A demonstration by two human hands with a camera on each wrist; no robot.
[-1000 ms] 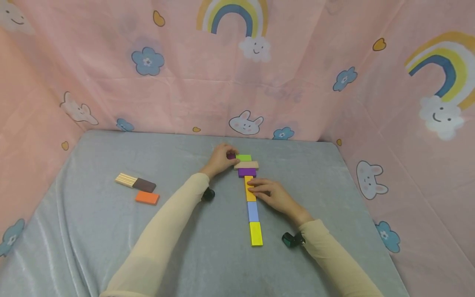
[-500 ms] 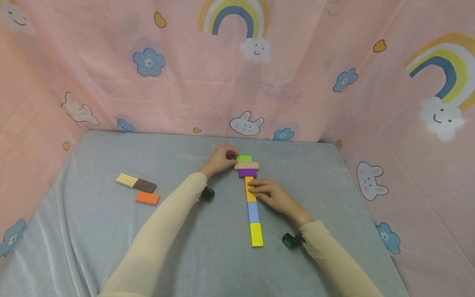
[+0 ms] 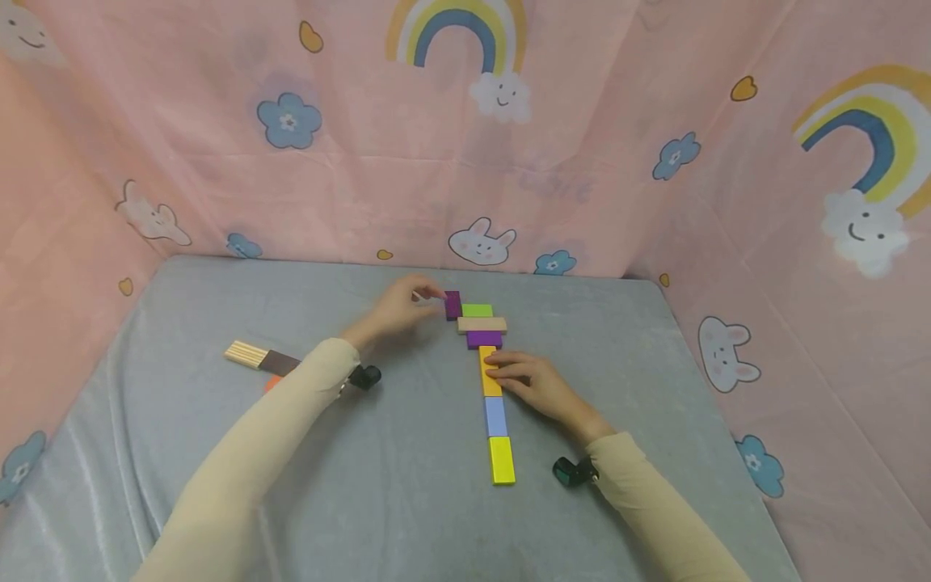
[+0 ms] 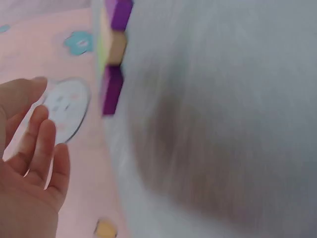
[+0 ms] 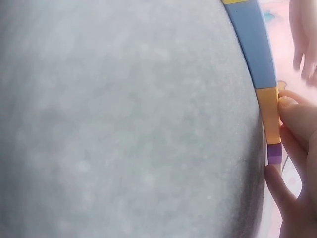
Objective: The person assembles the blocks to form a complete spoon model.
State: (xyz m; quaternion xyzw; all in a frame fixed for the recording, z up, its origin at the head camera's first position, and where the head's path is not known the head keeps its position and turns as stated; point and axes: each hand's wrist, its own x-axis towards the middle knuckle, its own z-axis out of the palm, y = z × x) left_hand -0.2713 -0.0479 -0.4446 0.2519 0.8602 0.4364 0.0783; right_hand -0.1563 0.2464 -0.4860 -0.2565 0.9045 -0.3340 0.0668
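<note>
A line of flat coloured blocks runs up the middle of the cloth in the head view. From the near end come a yellow block [image 3: 502, 461], a light blue block [image 3: 496, 416] and an orange-yellow block [image 3: 490, 387]. Beyond these lie crosswise a purple block [image 3: 484, 340], a beige block [image 3: 482, 325] and a green block [image 3: 477, 310]. At the green block's left is a dark purple block [image 3: 452, 305]. My left hand [image 3: 402, 307] hovers left of that block, holding nothing, fingers loosely bent. My right hand [image 3: 541, 386] touches the orange-yellow block with extended fingers.
To the left lie a dark brown block [image 3: 280, 362], a bundle of pale sticks [image 3: 246, 354] and an orange block [image 3: 272, 382], partly hidden by the left sleeve. A grey cloth [image 3: 407, 485] covers the table. Pink printed curtains [image 3: 349, 194] stand behind and beside it.
My left hand has let go of the dark purple block and moved left, away from it. That block now shows whole at the far end. My right hand has stayed in place.
</note>
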